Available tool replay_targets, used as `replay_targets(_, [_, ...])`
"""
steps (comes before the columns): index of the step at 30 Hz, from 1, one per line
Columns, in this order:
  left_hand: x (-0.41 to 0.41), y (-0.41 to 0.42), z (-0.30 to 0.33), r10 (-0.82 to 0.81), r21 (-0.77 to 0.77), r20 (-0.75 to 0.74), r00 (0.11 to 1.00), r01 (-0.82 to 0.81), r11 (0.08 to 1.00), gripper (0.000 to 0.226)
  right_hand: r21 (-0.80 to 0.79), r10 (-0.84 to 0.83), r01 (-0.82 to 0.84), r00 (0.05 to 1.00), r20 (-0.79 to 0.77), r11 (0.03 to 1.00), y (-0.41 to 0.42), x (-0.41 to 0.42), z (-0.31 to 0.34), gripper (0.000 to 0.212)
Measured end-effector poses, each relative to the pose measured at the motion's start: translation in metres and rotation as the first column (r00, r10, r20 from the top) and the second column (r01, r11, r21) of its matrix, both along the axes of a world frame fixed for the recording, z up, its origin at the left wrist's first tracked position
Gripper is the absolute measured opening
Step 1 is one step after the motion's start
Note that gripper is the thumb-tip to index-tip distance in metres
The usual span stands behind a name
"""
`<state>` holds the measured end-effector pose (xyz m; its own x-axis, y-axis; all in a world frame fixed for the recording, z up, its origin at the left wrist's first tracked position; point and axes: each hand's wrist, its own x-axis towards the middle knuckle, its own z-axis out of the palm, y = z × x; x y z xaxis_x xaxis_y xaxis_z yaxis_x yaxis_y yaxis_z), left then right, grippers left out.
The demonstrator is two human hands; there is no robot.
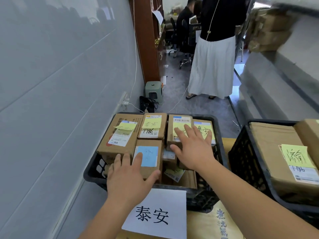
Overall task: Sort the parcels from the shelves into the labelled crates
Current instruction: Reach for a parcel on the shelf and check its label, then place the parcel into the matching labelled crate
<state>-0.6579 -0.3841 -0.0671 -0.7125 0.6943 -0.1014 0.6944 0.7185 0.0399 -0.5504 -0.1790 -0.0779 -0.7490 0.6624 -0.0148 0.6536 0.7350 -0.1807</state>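
I note the parcels (pixel 119 144) are matt brown cardboard, some carrying glossy white printed labels and thin paper sticky notes (pixel 151 122), yellow or blue. The crate (pixel 219 135) under my hands is black moulded plastic with lattice walls, dull finish. Its sign (pixel 155 216) is plain white paper. The wall (pixel 60 83) looks smooth, faintly reflective grey.

Left crate (pixel 217 135): parcels (pixel 151 126) packed inside, sign (pixel 155 214) on front; second crate (pixel 241 152) right, holding parcel (pixel 276 152).
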Motion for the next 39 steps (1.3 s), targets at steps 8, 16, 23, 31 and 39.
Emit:
replay_targets(8, [0.020,-0.013,0.013,-0.121,-0.012,-0.001,0.993,0.121,0.993,0.095,-0.011,-0.056,0.055,0.998,-0.023,0.998,-0.031,0.056,0.022,0.067])
replay_targets(16, [0.054,-0.007,0.019,-0.444,0.014,-0.040,0.895,0.445,0.895,0.087,-0.015,-0.280,0.280,0.960,-0.022,0.960,-0.087,0.128,0.034,0.067])
replay_targets(23, [0.120,-0.006,0.023,-0.659,0.094,-0.037,0.751,0.659,0.746,0.082,0.002,-0.490,0.490,0.872,-0.007,0.872,-0.140,0.215,0.043,0.068])
replay_targets(31, [0.246,-0.001,0.034,-0.841,0.107,-0.061,0.537,0.841,0.530,0.082,0.031,-0.719,0.720,0.694,-0.032,0.694,-0.195,0.350,0.050,0.069])
replay_targets(39, [0.413,-0.017,0.033,-0.941,0.103,-0.070,0.332,0.940,0.324,0.079,0.023,-0.856,0.858,0.513,-0.062,0.513,-0.273,0.514,0.056,0.067])
